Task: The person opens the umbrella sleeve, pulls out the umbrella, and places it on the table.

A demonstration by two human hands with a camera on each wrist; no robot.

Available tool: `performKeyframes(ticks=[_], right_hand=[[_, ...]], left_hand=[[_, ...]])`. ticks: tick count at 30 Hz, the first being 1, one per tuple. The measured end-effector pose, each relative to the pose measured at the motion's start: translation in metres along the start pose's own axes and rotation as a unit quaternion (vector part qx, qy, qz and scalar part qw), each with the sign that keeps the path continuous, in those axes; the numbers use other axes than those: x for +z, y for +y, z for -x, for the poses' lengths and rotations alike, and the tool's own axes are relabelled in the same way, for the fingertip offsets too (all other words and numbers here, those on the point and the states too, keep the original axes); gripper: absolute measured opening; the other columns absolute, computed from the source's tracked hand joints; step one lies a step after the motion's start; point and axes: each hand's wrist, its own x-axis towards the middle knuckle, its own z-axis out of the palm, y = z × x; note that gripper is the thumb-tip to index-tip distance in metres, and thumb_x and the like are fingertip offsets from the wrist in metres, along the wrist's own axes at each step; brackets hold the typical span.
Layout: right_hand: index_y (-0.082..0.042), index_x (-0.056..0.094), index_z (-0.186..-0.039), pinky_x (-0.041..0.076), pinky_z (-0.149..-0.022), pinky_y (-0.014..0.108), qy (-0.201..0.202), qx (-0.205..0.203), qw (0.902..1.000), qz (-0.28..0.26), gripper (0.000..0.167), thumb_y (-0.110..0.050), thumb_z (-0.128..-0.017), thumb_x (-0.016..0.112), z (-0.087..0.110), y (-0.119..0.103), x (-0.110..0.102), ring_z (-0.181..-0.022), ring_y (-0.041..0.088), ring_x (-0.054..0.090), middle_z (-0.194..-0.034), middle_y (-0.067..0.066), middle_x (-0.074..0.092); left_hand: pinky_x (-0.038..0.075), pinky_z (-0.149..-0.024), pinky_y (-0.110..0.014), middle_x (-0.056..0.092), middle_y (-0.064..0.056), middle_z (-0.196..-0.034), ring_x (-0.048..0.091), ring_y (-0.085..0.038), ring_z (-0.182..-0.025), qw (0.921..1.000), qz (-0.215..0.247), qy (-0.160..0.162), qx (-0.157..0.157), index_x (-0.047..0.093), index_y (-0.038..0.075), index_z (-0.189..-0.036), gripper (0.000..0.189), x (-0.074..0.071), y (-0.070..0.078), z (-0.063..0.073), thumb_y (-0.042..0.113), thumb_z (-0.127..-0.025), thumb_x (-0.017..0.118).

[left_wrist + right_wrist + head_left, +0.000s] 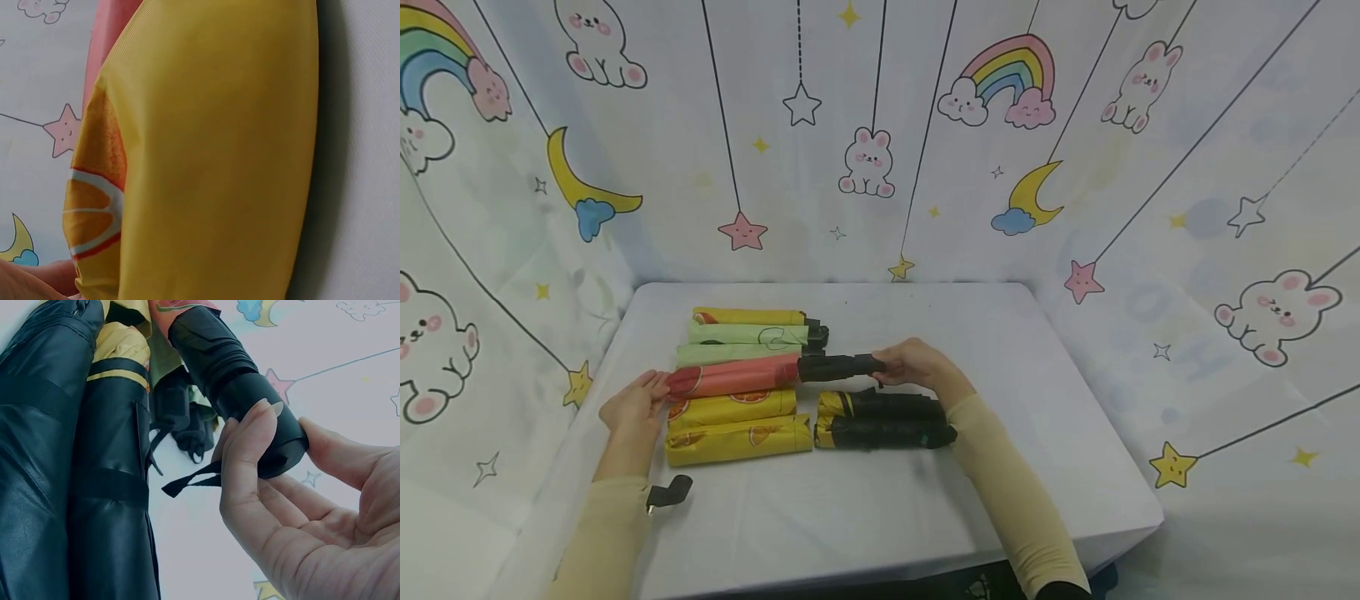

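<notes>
A folded black umbrella (838, 367) sits partly inside a red fruit-print sleeve (745, 373), its handle end sticking out to the right. My right hand (917, 367) pinches that handle end between thumb and fingers; the right wrist view shows a wrist strap (190, 478) dangling beside the fingers. At the sleeve's closed left end, my left hand (636, 404) grips the fabric. Just in front lie two yellow sleeves (741, 440) with orange-slice prints; one fills most of the left wrist view, hiding nearly all of that hand.
Two folded black umbrellas (880, 433) with yellow bits lie side by side right of the yellow sleeves. Behind the red sleeve, two green sleeved umbrellas (730, 334) and a yellow one (748, 317) lie in a row on the white table (970, 333). Printed cloth hangs around.
</notes>
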Motion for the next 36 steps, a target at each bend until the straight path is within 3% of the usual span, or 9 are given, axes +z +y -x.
performKeyframes(ticks=[12, 16, 19, 25, 36], right_hand=[[0.007, 0.073, -0.107, 0.063, -0.084, 0.037, 0.005, -0.005, 0.9999, 0.01, 0.017, -0.007, -0.099, 0.072, 0.005, 0.001, -0.007, -0.085, 0.024, 0.073, -0.096, 0.015, 0.07], [0.008, 0.073, -0.108, 0.063, -0.084, 0.037, 0.004, -0.009, 0.9999, 0.014, 0.018, -0.008, -0.099, 0.072, 0.008, 0.0, -0.008, -0.085, 0.024, 0.073, -0.096, 0.015, 0.072], [0.009, 0.072, -0.111, 0.063, -0.084, 0.037, -0.002, -0.01, 0.9998, 0.017, 0.021, -0.009, -0.099, 0.072, 0.01, 0.0, -0.008, -0.085, 0.023, 0.073, -0.097, 0.015, 0.073], [0.01, 0.07, -0.118, 0.063, -0.084, 0.035, -0.008, -0.003, 0.9998, 0.021, 0.028, -0.01, -0.1, 0.071, 0.011, 0.002, -0.011, -0.085, 0.022, 0.072, -0.1, 0.015, 0.073], [0.011, 0.07, -0.121, 0.063, -0.083, 0.036, -0.007, -0.014, 0.9995, 0.026, 0.029, -0.011, -0.101, 0.07, 0.011, 0.004, -0.016, -0.086, 0.023, 0.072, -0.102, 0.016, 0.072]], left_hand=[[0.052, -0.099, -0.024, 0.051, -0.005, -0.155, 0.058, -0.016, -0.135, 0.9999, 0.006, -0.01, 0.001, 0.051, 0.009, -0.153, 0.074, 0.0, 0.0, 0.001, -0.029, -0.09, 0.054], [0.054, -0.097, -0.025, 0.069, -0.003, -0.134, 0.062, -0.015, -0.13, 1.0, 0.005, -0.006, -0.001, 0.053, 0.008, -0.152, 0.074, -0.001, 0.0, 0.001, -0.029, -0.088, 0.057], [0.055, -0.095, -0.025, 0.073, -0.002, -0.124, 0.062, -0.014, -0.129, 1.0, 0.003, -0.005, -0.002, 0.053, 0.008, -0.151, 0.074, -0.002, -0.001, -0.001, -0.029, -0.088, 0.058], [0.058, -0.092, -0.022, 0.053, -0.005, -0.154, 0.058, -0.016, -0.135, 0.9999, -0.004, -0.01, 0.0, 0.052, 0.008, -0.152, 0.073, 0.0, -0.001, -0.003, -0.028, -0.088, 0.057], [0.056, -0.094, -0.022, 0.05, -0.006, -0.157, 0.057, -0.016, -0.136, 0.9999, -0.006, -0.009, 0.001, 0.052, 0.008, -0.152, 0.072, 0.002, -0.001, 0.002, -0.028, -0.089, 0.056]])
